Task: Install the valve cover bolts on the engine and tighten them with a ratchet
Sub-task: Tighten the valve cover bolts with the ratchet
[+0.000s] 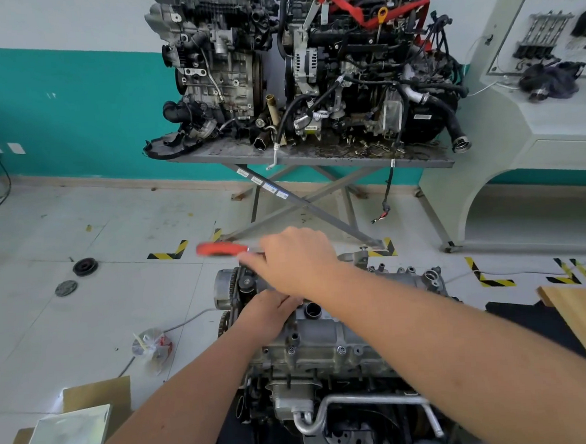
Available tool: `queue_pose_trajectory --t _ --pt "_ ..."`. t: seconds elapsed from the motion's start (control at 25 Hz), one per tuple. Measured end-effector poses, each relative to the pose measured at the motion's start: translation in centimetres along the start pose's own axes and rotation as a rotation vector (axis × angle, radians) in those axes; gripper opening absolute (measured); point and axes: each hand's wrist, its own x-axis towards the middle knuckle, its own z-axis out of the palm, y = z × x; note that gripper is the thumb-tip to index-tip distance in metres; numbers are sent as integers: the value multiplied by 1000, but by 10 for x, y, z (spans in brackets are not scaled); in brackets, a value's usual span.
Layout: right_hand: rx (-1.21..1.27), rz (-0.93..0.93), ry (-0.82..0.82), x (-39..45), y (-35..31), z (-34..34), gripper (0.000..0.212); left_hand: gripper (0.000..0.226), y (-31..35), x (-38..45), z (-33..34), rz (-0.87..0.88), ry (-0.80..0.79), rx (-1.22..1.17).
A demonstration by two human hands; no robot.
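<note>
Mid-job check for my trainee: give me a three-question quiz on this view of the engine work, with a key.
1. True or false: the right hand grips the red-handled ratchet.
2. Where does the left hand rest?
A. on the grey aluminium engine top, near the toothed timing sprocket
B. on the cardboard box
C. on the light wooden board
3. Fill in: the ratchet's handle points toward the person's ____ side.

Key: 1 true; 2 A; 3 left.
</note>
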Motion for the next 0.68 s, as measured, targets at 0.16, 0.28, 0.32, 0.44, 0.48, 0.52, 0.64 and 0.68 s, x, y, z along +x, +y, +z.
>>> queue_pose_trajectory --t 0.16,0.28,0.32,0.44,0.48,0.52,0.64,0.68 --pt "271 431 -12 17 -1 3 51 44 -1 0 1 4 15 -17" --pt "140 204 -21 17 -5 6 45 46 -3 -1 3 0 56 -19" --pt "39 51 -23 14 -4 6 44 44 -3 0 2 5 65 -3" --pt "-142 -540 55 5 15 -4 50 34 0 0 5 59 88 113" --pt "-171 -711 88 2 25 -7 52 30 0 0 8 92 110 76" --pt "-193 -825 108 -1 34 -9 53 24 5 -5 8 121 136 45" --pt "-151 -746 -18 -9 40 -12 53 20 7 -5 9 153 198 -48" --pt "-140 -610 -41 -11 34 -10 53 19 4 -3 7 198 246 17"
